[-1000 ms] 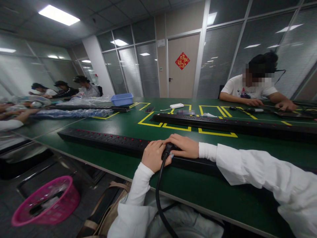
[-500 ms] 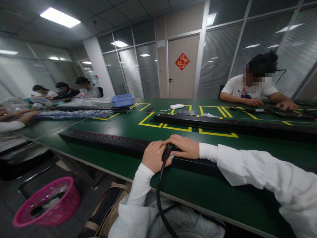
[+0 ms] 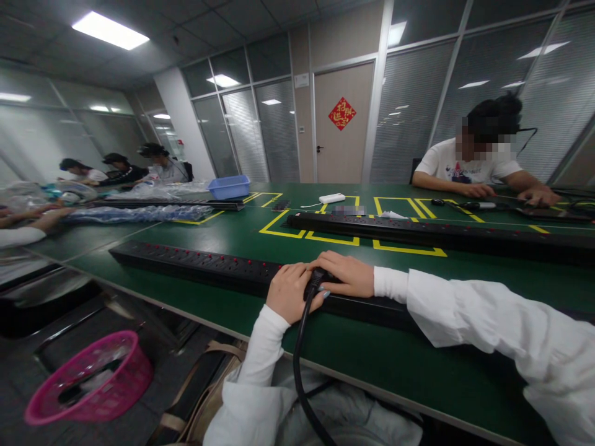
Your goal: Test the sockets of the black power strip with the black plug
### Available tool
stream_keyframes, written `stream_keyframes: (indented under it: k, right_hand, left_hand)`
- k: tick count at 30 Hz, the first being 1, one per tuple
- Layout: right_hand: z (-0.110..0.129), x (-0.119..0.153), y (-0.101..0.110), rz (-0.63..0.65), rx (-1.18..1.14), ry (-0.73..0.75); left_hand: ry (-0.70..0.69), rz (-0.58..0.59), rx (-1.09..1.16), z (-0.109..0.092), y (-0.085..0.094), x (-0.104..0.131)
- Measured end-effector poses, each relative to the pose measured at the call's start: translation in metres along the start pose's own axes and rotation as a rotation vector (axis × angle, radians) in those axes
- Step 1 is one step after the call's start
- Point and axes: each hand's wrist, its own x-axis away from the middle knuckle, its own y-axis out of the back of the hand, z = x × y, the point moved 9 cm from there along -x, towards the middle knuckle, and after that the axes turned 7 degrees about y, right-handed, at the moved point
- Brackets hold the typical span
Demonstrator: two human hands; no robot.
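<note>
A long black power strip point(image 3: 186, 263) with a row of small red dots lies lengthwise in front of me on the green table. At its middle, a black plug point(image 3: 317, 282) stands against the strip's top, between my hands. My left hand point(image 3: 289, 293) is closed around the plug's left side, with the thumb near its lower edge. From the right, my right hand point(image 3: 348, 275) grips the same plug, fingers over the strip. A thick black cable point(image 3: 299, 365) hangs from the plug over the table edge toward my lap. The plug's front and the sockets under my hands are hidden.
Beyond my hands lies another black power strip point(image 3: 418, 234) among yellow tape outlines. A white adapter point(image 3: 332, 199) and a blue basket point(image 3: 229, 187) sit farther back. A pink basket point(image 3: 93, 387) stands low left. One person point(image 3: 483, 158) works opposite; others work at left.
</note>
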Motion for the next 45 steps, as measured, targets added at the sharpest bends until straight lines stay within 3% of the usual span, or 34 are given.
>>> stream_keyframes:
  k: [45]
  right_hand:
    - [-0.0011, 0.0000, -0.0004, 0.012, 0.006, -0.024]
  left_hand:
    - [0.000, -0.005, 0.026, 0.0002, 0.0006, -0.0003]
